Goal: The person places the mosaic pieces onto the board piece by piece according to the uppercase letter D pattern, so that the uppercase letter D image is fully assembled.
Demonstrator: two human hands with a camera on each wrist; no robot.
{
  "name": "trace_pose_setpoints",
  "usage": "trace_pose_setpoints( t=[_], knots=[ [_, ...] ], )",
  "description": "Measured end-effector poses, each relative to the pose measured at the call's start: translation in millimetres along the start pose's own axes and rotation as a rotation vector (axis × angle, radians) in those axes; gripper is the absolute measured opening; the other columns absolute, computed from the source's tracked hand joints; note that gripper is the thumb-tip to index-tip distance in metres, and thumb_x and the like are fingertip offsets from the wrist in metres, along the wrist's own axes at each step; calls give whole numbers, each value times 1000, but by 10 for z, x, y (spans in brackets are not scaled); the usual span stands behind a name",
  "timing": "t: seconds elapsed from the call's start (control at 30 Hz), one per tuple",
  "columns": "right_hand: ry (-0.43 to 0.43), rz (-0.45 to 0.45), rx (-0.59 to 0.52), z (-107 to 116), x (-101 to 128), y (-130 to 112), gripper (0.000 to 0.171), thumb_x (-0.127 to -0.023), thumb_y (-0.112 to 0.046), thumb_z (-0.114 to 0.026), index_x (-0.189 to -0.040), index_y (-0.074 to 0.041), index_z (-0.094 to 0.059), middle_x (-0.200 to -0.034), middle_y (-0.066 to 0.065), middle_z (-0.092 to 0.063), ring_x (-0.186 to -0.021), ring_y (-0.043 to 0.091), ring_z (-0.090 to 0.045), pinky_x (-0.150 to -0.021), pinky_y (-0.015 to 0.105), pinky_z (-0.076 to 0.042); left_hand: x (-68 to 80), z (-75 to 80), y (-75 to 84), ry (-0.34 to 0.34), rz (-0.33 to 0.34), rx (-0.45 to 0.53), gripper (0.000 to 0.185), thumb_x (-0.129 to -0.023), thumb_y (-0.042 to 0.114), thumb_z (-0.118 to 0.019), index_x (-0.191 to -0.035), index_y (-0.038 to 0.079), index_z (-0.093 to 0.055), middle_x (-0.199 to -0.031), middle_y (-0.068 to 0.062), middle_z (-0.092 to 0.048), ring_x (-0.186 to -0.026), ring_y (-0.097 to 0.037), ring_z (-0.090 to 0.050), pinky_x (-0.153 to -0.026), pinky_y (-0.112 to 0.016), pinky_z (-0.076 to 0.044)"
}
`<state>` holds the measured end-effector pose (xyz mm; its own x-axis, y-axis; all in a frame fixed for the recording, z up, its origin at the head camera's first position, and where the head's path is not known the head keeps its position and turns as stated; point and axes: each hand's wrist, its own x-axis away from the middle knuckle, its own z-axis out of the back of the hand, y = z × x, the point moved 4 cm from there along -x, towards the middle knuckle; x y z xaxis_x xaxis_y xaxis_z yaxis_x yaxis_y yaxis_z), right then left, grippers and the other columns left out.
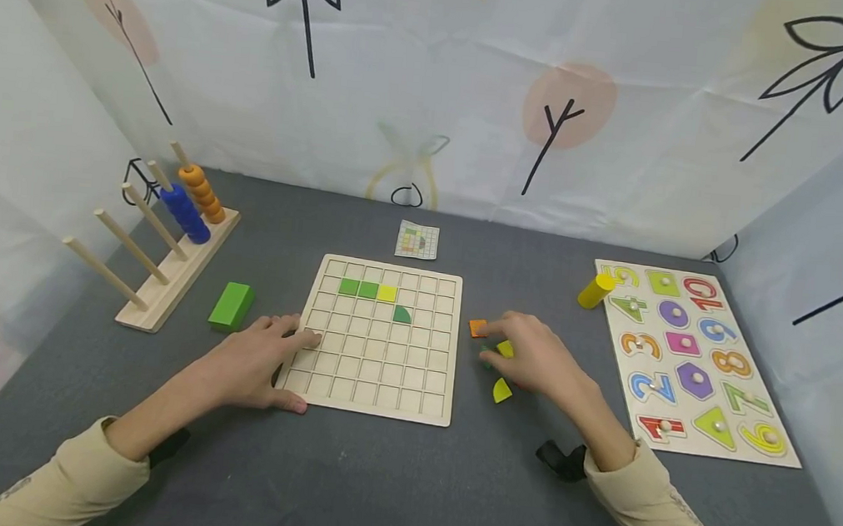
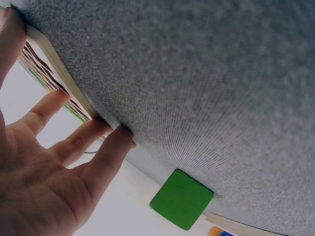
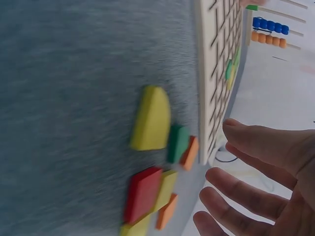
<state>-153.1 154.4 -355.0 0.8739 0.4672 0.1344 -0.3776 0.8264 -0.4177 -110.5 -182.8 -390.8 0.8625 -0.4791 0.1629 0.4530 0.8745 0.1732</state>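
Observation:
A wooden grid board (image 1: 363,366) lies flat in the middle of the dark table. It bears two green squares (image 1: 348,287), a yellow square (image 1: 386,293) and a green quarter-circle (image 1: 403,315). My left hand (image 1: 250,367) rests along the board's left side, thumb by the near corner and fingers spread at the edge. To the right of the board, my right hand (image 1: 537,358) is over loose pieces, its index finger close to an orange piece (image 1: 477,328). In the right wrist view its fingers are apart and hold nothing. Nearby lie a yellow quarter-circle (image 3: 152,118), a green piece (image 3: 177,143) and a red piece (image 3: 141,194).
A small pattern card (image 1: 418,240) lies behind the board. On the left are a green block (image 1: 232,307) and a peg abacus (image 1: 143,305) with blue and orange beads. A yellow cylinder (image 1: 595,292) stands beside the number puzzle (image 1: 744,446) on the right.

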Motion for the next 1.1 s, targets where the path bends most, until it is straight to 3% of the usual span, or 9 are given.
trace_pose_setpoints(
  t=[0.07,0.17,0.3,0.53,1.1],
  knots=[
    [-5,4,7,-21,48,39,29,-90,-10,-76,-119,-4,-75,-114,13,-75,-72,19,-60,-61,30,-46,3,2,-6,-3,2,2,91,-71,62,-85,-143,15,-58,-144,-24,-54,-122,-47,-58,-93,-58,-54],
    [1,9,12,-53,141,113,28,-88,-10,-78,-116,-4,-77,-110,10,-77,-67,12,-52,-60,25,-40,2,1,-7,-10,6,4,92,-71,63,-85,-144,15,-57,-144,-24,-54,-123,-47,-57,-94,-58,-53],
    [21,15,32,-82,278,209,27,-86,-10,-80,-112,-3,-78,-100,7,-74,-78,13,-57,-65,26,-44,1,6,-6,-8,7,2,92,-71,63,-85,-144,15,-57,-144,-24,-54,-123,-47,-57,-94,-59,-53],
    [54,43,39,-123,432,304,26,-84,-7,-83,-110,-6,-79,-101,5,-72,-86,17,-62,-73,33,-53,0,3,-6,-3,5,0,92,-70,62,-86,-143,14,-58,-144,-24,-54,-123,-47,-57,-93,-59,-54],
    [54,31,48,-167,418,325,27,-84,-3,-82,-110,-4,-79,-100,6,-71,-89,19,-62,-76,37,-55,4,0,-4,-3,1,5,92,-71,63,-85,-143,14,-58,-143,-23,-54,-122,-46,-57,-92,-58,-54]
  ],
)
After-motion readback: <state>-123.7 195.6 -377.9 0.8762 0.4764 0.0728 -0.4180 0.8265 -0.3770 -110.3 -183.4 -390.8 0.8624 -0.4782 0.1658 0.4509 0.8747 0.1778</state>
